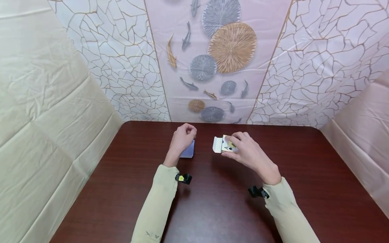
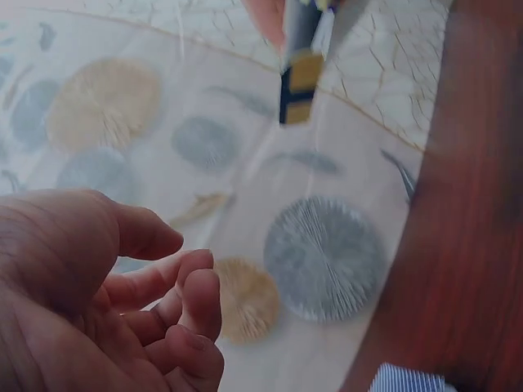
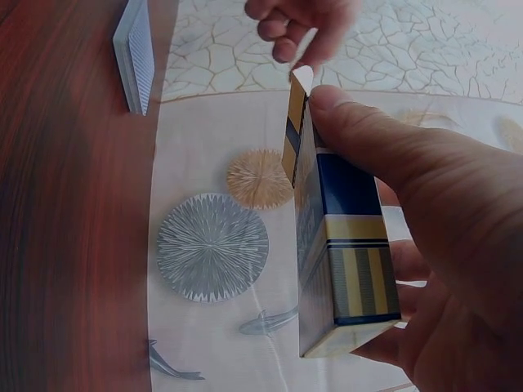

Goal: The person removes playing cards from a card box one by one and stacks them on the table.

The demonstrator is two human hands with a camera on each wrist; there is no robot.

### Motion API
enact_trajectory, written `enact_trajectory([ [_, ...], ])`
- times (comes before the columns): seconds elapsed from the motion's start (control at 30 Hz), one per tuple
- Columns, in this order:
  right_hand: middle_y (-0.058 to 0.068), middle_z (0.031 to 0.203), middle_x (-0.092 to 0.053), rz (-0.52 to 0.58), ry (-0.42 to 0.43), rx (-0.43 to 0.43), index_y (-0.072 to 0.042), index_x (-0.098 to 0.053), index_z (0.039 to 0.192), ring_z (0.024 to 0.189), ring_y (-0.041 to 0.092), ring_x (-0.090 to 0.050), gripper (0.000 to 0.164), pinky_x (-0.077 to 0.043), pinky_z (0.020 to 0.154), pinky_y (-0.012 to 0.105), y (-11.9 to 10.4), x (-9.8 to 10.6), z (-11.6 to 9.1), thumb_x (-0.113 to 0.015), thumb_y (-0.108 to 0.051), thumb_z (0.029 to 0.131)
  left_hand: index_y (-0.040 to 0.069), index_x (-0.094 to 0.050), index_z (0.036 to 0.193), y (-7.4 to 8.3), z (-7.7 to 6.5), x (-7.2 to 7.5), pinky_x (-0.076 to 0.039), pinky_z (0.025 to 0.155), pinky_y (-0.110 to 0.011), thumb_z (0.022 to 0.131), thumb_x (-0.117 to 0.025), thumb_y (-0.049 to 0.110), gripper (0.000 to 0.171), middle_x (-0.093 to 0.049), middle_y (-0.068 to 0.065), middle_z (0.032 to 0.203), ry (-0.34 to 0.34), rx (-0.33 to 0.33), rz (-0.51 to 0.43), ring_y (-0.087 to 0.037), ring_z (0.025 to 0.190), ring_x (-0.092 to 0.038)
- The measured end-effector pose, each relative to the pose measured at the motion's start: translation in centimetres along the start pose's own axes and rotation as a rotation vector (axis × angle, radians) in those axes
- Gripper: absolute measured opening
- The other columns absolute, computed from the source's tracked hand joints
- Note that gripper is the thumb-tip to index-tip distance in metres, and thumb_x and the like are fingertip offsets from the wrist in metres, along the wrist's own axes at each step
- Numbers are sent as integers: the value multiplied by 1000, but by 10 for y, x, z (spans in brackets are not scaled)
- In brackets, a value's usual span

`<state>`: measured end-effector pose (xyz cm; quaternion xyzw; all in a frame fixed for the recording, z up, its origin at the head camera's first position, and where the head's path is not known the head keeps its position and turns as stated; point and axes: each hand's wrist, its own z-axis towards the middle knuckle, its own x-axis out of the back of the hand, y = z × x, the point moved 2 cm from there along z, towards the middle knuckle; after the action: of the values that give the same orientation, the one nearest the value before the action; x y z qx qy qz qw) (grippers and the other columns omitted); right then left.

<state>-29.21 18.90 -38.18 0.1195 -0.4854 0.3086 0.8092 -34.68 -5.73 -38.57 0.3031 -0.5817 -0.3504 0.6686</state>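
Observation:
My right hand (image 1: 247,150) grips a playing card box (image 3: 359,261) above the table, thumb on one side and fingers around the other. The box's end flap (image 1: 217,144) stands open, pointing toward my left hand. In the head view a white face with an ace mark shows on the box. My left hand (image 1: 183,138) holds nothing; its fingers are loosely curled, as the left wrist view shows. Just beneath that hand lies a stack of blue-backed playing cards (image 1: 187,151), partly covered by it. The same card stack (image 3: 137,61) appears at the upper left of the right wrist view.
Both hands are over the far half of a dark reddish-brown table (image 1: 212,209). Behind its far edge hangs a patterned cloth (image 1: 188,91) with fish and round leaf shapes. Pale cloth (image 1: 45,135) drapes the left side, and similar cloth (image 1: 361,125) the right.

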Motion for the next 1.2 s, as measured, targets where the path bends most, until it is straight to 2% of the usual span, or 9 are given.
enact_trajectory([
  [0.27, 12, 107, -62, 2, 5, 3, -10, -69, 117, 97, 31, -53, 54, -49, 77, 43, 1, 0, 0, -83, -42, 75, 19, -66, 98, 31, -19, -12, -46, 61, -27, 96, -59, 27, 11, -67, 2, 77, -93, -99, -39, -12, 67, -60],
  [0.47, 13, 106, -62, 8, 21, 13, -9, -69, 116, 95, 31, -53, 53, -48, 76, 42, 1, 1, -1, -83, -40, 75, 18, -67, 99, 44, -28, -25, -47, 59, -25, 96, -60, 26, 10, -66, 1, 78, -185, -144, -63, -9, 65, -62],
  [0.57, 13, 105, -62, 15, 34, 20, -9, -69, 116, 95, 31, -53, 53, -48, 75, 41, 1, 1, -1, -84, -39, 74, 18, -67, 101, 46, -30, -30, -47, 59, -24, 97, -60, 26, 11, -65, 1, 79, -218, -163, -54, -10, 65, -60],
  [0.73, 13, 106, -62, 24, 39, 45, -8, -68, 117, 95, 33, -53, 54, -49, 75, 42, -1, -1, 3, -83, -40, 75, 19, -67, 100, 44, -31, -35, -45, 57, -25, 96, -61, 25, 9, -63, 1, 77, -226, -169, -43, -12, 62, -57],
  [0.93, 14, 108, -62, 11, 29, 26, -9, -68, 118, 97, 33, -53, 55, -49, 74, 42, -1, 1, 1, -83, -39, 75, 16, -68, 100, 42, -28, -44, -42, 57, -24, 96, -61, 23, 11, -61, 2, 76, -240, -178, -26, -12, 62, -54],
  [1.2, 14, 107, -62, 21, 53, 54, -9, -69, 115, 97, 33, -54, 52, -49, 76, 42, -3, -3, 2, -83, -39, 75, 15, -68, 101, 32, -25, -49, -42, 57, -23, 96, -62, 24, 12, -63, 0, 77, -251, -182, -15, -12, 62, -54],
])
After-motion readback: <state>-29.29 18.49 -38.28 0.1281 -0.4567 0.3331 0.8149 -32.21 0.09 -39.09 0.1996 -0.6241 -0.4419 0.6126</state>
